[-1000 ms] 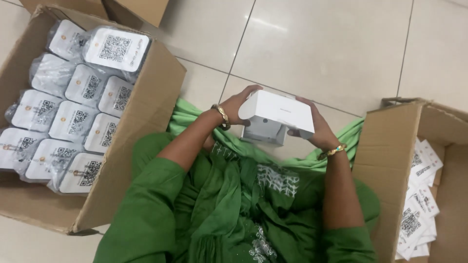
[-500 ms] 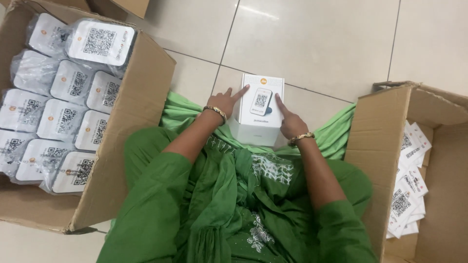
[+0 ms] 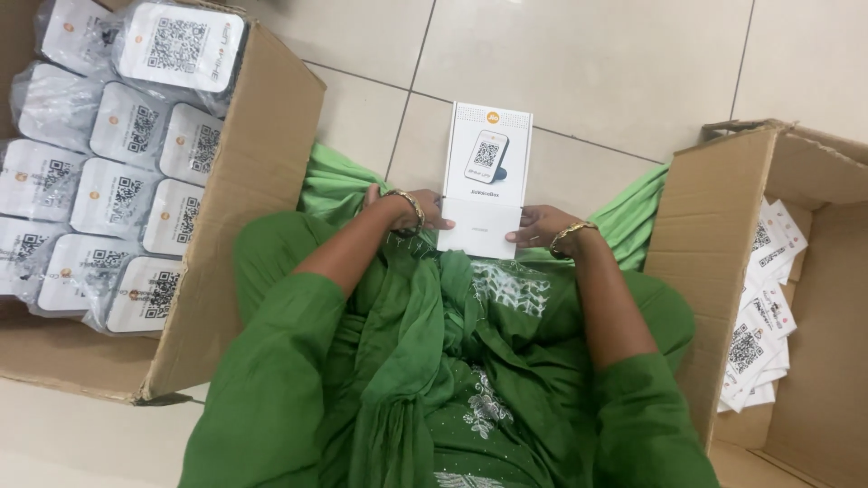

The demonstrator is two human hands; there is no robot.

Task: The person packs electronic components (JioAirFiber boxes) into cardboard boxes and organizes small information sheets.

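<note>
Alongside, cardboard cartons [image 3: 262, 208] flanking white box [image 3: 484, 181]

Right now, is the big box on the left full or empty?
Nearly full. The cardboard box on the left has its flaps open and holds rows of white plastic-wrapped packs, with one more pack lying on top.

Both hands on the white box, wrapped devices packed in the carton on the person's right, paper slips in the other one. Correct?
Not quite. The head view shows the left hand and right hand on the white box, but the wrapped devices fill the carton on the person's left; the paper slips lie in the right one.
</note>
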